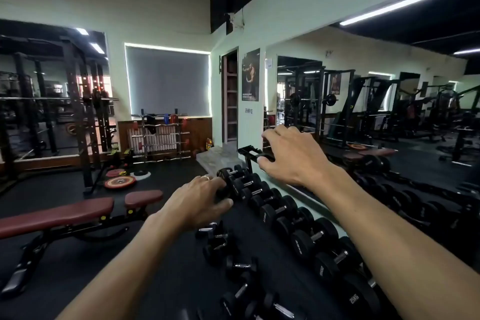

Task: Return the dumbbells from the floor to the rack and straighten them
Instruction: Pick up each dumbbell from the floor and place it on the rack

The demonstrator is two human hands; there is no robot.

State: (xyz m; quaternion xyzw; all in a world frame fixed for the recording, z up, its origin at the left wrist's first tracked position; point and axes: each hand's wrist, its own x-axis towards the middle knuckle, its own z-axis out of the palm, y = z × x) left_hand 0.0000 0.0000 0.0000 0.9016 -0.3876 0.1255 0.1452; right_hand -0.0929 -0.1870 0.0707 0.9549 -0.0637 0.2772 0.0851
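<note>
- Rack (pixel 262 218) runs along the mirror wall, top tier packed with black dumbbells in a row, small ones at the far end.
- Bench (pixel 59 214) with red pads sits off to the left on the black floor.
- Loose dumbbells (pixel 220 240) lie below the top row — floor or lower tier, honestly can't tell.
- Left hand (pixel 200 200) grips the head of a small dumbbell (pixel 230 184) at the far end, fingers curled on it.
- Right hand (pixel 291 154) hovers above the rack, fingers spread, holding nothing.
- Looks like the straightening step — next I'd guess twist that one square, then grab the loose ones.
</note>
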